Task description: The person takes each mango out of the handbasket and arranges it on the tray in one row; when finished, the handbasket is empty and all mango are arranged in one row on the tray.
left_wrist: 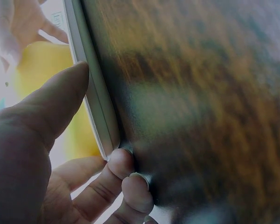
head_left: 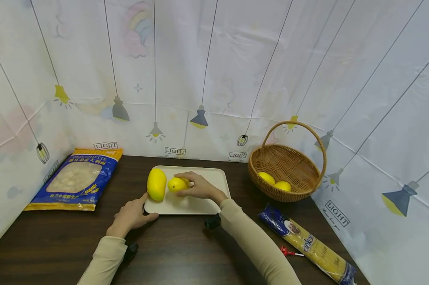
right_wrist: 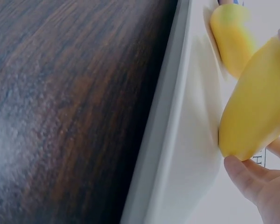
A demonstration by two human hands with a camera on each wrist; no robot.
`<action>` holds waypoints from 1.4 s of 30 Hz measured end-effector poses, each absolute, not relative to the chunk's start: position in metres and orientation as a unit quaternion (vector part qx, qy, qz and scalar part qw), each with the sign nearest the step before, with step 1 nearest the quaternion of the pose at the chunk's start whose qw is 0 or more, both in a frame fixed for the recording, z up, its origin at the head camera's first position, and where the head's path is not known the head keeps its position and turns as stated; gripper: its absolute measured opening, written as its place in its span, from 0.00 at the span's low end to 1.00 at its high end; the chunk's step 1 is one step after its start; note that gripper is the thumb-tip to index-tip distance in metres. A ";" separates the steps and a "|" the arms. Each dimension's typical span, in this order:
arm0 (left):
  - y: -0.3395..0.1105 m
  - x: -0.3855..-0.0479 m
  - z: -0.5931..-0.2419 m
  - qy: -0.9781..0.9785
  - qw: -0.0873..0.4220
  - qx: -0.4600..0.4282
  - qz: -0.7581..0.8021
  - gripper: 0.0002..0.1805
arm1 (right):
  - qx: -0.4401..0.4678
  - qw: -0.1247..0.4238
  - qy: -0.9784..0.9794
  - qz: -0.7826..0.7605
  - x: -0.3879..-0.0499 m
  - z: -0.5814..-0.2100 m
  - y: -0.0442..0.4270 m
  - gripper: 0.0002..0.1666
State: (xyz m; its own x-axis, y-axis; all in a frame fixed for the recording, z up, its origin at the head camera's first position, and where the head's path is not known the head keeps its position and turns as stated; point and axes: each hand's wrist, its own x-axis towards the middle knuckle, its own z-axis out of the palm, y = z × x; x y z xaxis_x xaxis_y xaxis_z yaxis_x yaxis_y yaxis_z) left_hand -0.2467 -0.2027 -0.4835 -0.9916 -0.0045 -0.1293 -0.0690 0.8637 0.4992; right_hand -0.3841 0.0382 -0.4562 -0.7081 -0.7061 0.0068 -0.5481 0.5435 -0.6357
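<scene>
A cream rectangular tray (head_left: 204,206) lies on the table with a yellow mango (head_left: 156,184) at its left end. My right hand (head_left: 200,186) pinches a lemon (head_left: 177,184) over the tray, just right of the mango. In the right wrist view, fingertips hold the lemon (right_wrist: 256,107) at both ends, and the mango (right_wrist: 232,35) sits behind it. My left hand (head_left: 132,215) grips the tray's near left corner. Seen from the left wrist, the thumb lies on the tray rim (left_wrist: 95,102) and bent fingers meet the corner.
On the right stands a wicker basket (head_left: 289,166) with two lemons (head_left: 275,182) inside. A spaghetti pack (head_left: 310,245) and a red lollipop (head_left: 287,251) lie in front of it. At the left is a blue-and-yellow pasta bag (head_left: 75,178). A printed curtain (head_left: 214,79) backs the table.
</scene>
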 end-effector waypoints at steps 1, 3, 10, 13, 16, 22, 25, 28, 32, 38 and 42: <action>-0.203 -0.247 -0.484 0.963 0.063 -0.020 0.260 0.53 | -0.360 0.124 0.870 -0.312 -0.383 -0.456 0.037 0.41; -0.203 -0.247 -0.484 0.963 0.064 -0.020 0.260 0.53 | -0.357 0.122 0.874 -0.307 -0.383 -0.457 0.036 0.41; -0.204 -0.248 -0.484 0.964 0.061 -0.020 0.260 0.52 | -0.358 0.115 0.879 -0.293 -0.382 -0.458 0.032 0.42; -0.204 -0.248 -0.484 0.964 0.060 -0.020 0.260 0.52 | -0.360 0.113 0.880 -0.290 -0.382 -0.459 0.030 0.41; -0.204 -0.248 -0.484 0.964 0.061 -0.020 0.259 0.52 | -0.359 0.115 0.881 -0.286 -0.383 -0.459 0.028 0.39; -0.204 -0.249 -0.485 0.964 0.060 -0.019 0.260 0.52 | -0.355 0.121 0.892 -0.254 -0.386 -0.462 0.025 0.38; -0.203 -0.249 -0.485 0.963 0.062 -0.020 0.261 0.52 | -0.355 0.121 0.894 -0.245 -0.387 -0.463 0.024 0.40; -0.203 -0.249 -0.484 0.963 0.062 -0.020 0.261 0.52 | -0.355 0.122 0.893 -0.246 -0.388 -0.464 0.024 0.41; -0.203 -0.248 -0.483 0.963 0.060 -0.018 0.260 0.52 | -0.356 0.124 0.893 -0.244 -0.389 -0.465 0.023 0.46; -0.202 -0.248 -0.483 0.963 0.058 -0.019 0.263 0.51 | -0.359 0.128 0.894 -0.236 -0.390 -0.466 0.021 0.52; -0.203 -0.248 -0.485 0.963 0.058 -0.019 0.263 0.51 | -0.363 0.126 0.893 -0.234 -0.390 -0.466 0.018 0.52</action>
